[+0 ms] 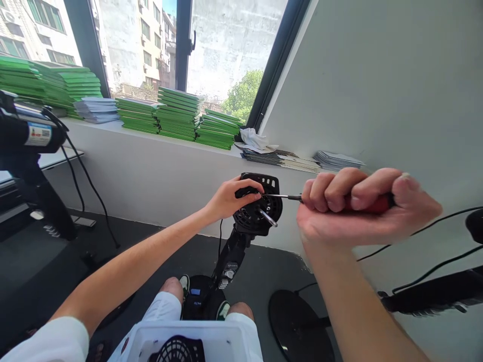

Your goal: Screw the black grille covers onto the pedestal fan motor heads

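Right now my left hand (230, 198) has its fingers curled over the upper left rim of the round black plastic fan motor housing (258, 206), pinching it at about ten o'clock on its face. That housing sits on top of one black stand (230, 259) rising between my two knees, near the middle of my view. My right hand (358, 208) is closed tight in a fist around the red handle of one screwdriver (372, 203); its thin metal shaft runs level toward nine o'clock and its tip meets the housing's vented face. One short silver spindle (268, 218) sticks out of the housing just below the shaft, toward five o'clock.

At six o'clock, on my lap, rests one white plastic bin (226, 339) with a black grille piece (177, 349) inside. At four o'clock a round black base plate (298, 324) lies on the dark floor. Along the window ledge at twelve o'clock I count several stacks of flat green packets (177, 113), too run together at the left for a sure number.
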`<state>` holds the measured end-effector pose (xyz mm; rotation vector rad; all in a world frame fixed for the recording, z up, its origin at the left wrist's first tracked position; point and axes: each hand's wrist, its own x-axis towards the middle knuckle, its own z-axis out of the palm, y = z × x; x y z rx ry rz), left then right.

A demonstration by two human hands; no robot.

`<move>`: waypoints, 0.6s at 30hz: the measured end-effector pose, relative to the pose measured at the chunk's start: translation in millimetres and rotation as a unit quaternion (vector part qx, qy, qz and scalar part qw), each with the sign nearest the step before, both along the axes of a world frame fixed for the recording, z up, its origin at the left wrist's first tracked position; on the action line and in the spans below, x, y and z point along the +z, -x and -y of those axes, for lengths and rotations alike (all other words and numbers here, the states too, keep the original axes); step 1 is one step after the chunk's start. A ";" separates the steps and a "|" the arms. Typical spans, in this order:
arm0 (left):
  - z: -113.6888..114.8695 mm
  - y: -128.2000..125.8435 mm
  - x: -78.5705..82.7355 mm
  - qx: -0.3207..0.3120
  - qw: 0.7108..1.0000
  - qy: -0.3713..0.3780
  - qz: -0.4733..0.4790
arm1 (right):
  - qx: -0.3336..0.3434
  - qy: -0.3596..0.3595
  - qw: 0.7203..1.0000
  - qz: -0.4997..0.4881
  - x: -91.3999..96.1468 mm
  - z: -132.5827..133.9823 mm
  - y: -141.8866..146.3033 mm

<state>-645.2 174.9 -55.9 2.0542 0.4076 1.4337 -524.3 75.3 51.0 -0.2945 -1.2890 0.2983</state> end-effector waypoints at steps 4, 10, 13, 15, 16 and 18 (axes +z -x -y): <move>0.2 0.0 0.3 0.002 1.000 0.003 -0.005 | -0.016 0.008 1.000 0.023 1.4 -0.6 -1.8; 3.0 1.8 2.1 0.005 1.000 0.009 -0.005 | -0.016 0.000 1.000 0.013 2.6 -0.2 2.6; 1.6 2.5 2.0 0.003 1.000 0.007 -0.009 | -0.049 -0.007 0.999 0.000 -5.0 -0.5 6.6; -1.0 2.5 1.2 0.002 1.000 0.007 -0.011 | -0.076 -0.048 0.996 0.014 -14.9 -0.2 7.9; -2.6 2.5 0.6 0.001 1.000 0.007 -0.011 | -0.090 -0.071 0.993 0.035 -20.4 0.6 7.3; -6.0 2.3 -0.6 -0.002 1.000 0.003 -0.009 | -0.123 -0.105 0.982 0.100 -30.0 4.7 2.3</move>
